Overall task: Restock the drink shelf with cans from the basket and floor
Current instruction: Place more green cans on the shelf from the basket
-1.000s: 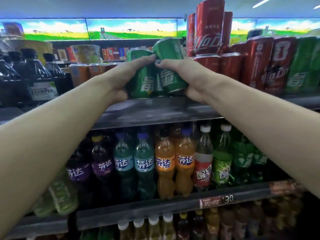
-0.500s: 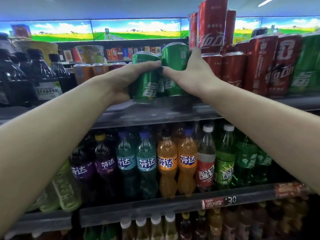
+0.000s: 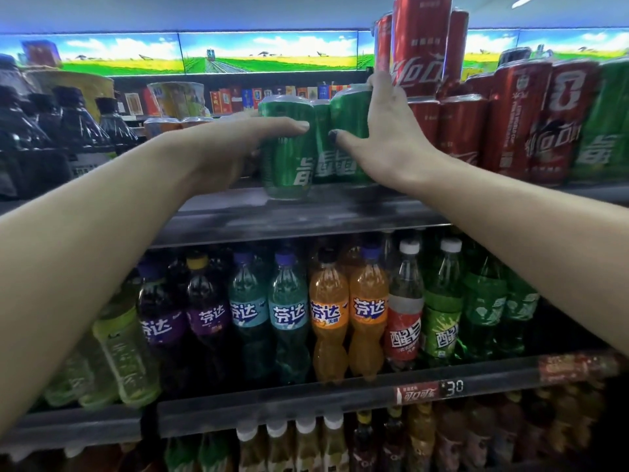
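Currently your left hand (image 3: pixel 235 148) and right hand (image 3: pixel 388 137) bracket three green cans (image 3: pixel 289 148) on the top shelf (image 3: pixel 306 212), just left of the red cans (image 3: pixel 456 127). Fingers look mostly straight, pressing the sides, likely to square the group beside the red stack. Front-left can sits nearest the shelf lip. Basket and floor out of view.
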Tool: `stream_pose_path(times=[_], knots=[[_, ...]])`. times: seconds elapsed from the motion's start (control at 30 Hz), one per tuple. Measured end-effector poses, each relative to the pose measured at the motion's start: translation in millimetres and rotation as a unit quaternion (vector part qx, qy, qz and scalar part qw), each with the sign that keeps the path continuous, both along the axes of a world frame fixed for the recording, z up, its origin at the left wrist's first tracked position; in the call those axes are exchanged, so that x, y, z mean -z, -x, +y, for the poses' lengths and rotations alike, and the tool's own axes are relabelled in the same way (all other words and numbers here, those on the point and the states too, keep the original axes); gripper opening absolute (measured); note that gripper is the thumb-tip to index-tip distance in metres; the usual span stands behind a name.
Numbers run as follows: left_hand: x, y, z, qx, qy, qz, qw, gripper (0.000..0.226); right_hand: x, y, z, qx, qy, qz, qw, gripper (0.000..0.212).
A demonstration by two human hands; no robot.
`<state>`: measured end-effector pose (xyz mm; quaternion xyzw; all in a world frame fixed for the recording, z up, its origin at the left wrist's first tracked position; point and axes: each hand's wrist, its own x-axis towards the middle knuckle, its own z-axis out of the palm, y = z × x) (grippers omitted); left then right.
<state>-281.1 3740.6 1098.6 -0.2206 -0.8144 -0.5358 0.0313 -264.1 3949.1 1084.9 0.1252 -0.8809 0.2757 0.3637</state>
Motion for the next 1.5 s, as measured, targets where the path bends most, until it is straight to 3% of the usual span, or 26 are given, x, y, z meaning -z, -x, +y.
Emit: stream_pose_path(times=[0.23,0.37,0.5,0.6,1.03,1.13,1.23,1.37,1.5], knots=[[4,-5,11,-0.027,-0.013,0.052,0.998,0.027,6,-8,5,0.067,-0.075,0.035,0.994,0.067],[5,-4,19,-0.043,0.003,0.080,0.996,0.028,10,-12,10,0.155,-0.174,0.098,0.967,0.074],[7,-3,18,-0.041,0.043,0.098,0.993,0.029,14,-11,17,0.057,-0.093,0.062,0.992,0.079],[7,-5,11,-0.053,0.059,0.092,0.993,0.046,17,-7,17,0.021,-0.063,0.067,0.996,0.073],[18,21,33,-0.167,0.081,0.152,0.971,0.070,23,-3,17,0.027,-0.048,0.061,0.997,0.070],[11,26,34,-0.150,0.089,0.128,0.976,0.070,22,-2,17,0.030,-0.051,0.052,0.997,0.071],[7,28,36,-0.125,0.104,0.114,0.980,0.051,22,-1,16,0.030,-0.054,0.052,0.997,0.072],[5,24,37,-0.107,0.144,0.099,0.979,0.073,23,1,17,0.024,-0.078,0.070,0.994,0.071],[1,14,31,-0.062,0.197,0.082,0.975,0.013,21,1,24,0.015,-0.082,0.062,0.995,0.070]])
